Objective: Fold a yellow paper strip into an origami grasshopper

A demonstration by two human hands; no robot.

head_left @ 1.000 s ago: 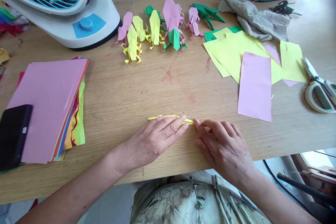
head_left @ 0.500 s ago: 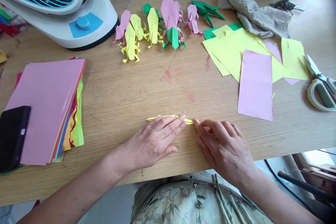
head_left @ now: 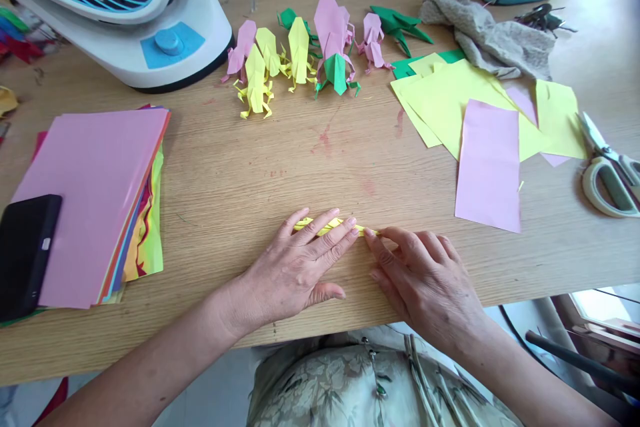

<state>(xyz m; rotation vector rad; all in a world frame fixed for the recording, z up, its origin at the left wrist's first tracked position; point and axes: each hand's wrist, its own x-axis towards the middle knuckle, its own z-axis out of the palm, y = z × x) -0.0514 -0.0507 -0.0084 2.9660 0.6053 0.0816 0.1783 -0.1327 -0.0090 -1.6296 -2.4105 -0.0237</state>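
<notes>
A narrow folded strip of yellow paper (head_left: 334, 225) lies on the wooden table (head_left: 250, 167) near its front edge. My left hand (head_left: 295, 267) rests flat on the strip, fingers stretched out and pressing it down. My right hand (head_left: 425, 277) lies just to the right, its fingertips pinched at the strip's right tip. Most of the strip is hidden under my left fingers.
Several folded paper figures (head_left: 300, 57) in pink, yellow and green stand in a row at the back. A stack of coloured sheets (head_left: 95, 193) with a black phone (head_left: 25, 250) lies left. Loose yellow and pink sheets (head_left: 480, 127), scissors (head_left: 607, 167), a grey cloth (head_left: 490, 37) and a fan (head_left: 125, 7) surround them.
My left hand has slid forward over the yellow strip and spread its fingers, covering more of it. My right hand has stayed at the strip's right tip.
</notes>
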